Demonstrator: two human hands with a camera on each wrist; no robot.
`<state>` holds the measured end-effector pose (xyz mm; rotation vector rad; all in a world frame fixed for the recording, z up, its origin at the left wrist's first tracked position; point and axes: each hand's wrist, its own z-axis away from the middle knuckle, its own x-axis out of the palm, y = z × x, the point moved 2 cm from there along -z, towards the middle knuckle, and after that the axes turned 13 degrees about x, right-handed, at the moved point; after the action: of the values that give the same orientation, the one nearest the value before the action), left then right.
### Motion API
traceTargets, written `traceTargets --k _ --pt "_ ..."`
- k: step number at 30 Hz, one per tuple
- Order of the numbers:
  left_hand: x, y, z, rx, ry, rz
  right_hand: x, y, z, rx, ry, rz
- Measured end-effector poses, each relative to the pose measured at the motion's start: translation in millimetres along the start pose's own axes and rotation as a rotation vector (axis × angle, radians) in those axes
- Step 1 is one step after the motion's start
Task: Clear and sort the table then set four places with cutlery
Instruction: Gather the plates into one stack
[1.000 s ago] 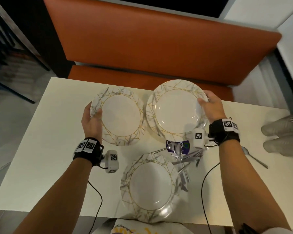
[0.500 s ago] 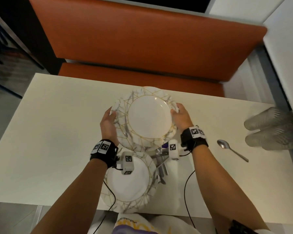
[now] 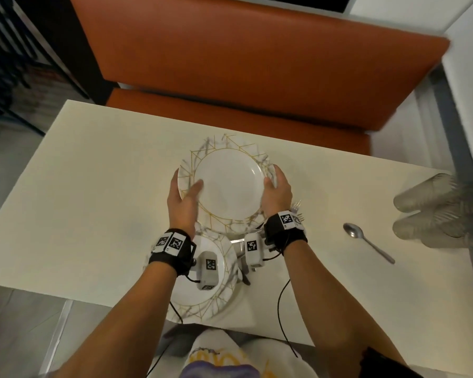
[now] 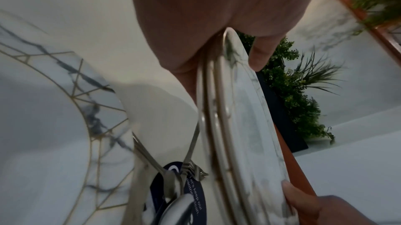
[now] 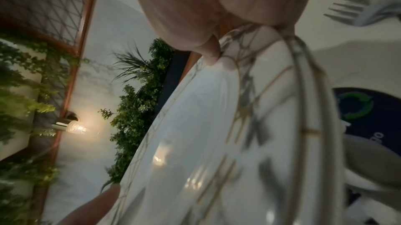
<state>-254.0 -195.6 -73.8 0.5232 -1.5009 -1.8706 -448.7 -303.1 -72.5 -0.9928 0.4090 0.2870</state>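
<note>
Plates [image 3: 224,186], stacked, stiff, glossy and breakable, probably heavy, hang over the pale table [image 3: 93,203] by the orange bench [image 3: 257,58], left hand [image 3: 185,205] and right hand [image 3: 276,195] clamping opposite rims; left-wrist view shows stacked edges [image 4: 219,108] under the thumb; right-wrist view, thumb on rim [image 5: 228,60], plants behind.

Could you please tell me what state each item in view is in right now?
Stack of marble plates: held off the table by both rims.
Left hand: grips the stack.
Right hand: grips the stack.
Single marble plate: flat at the near edge.
Spoon: lying alone.
Plastic cups: on their sides.
</note>
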Motion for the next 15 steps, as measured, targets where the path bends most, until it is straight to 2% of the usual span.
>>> traceTargets --k 7,10,12,15 --pt "-47 3 4 0.119 0.143 -0.129 25 8 32 -0.062 -0.151 0.024" --pt "-79 7 -4 0.163 0.133 -0.133 37 22 48 0.001 -0.139 0.007" --pt "-103 9 -10 0.187 0.12 -0.166 45 38 57 0.02 -0.068 0.157" --pt "-139 13 -20 0.209 0.104 -0.188 67 68 73 -0.023 -0.094 0.475"
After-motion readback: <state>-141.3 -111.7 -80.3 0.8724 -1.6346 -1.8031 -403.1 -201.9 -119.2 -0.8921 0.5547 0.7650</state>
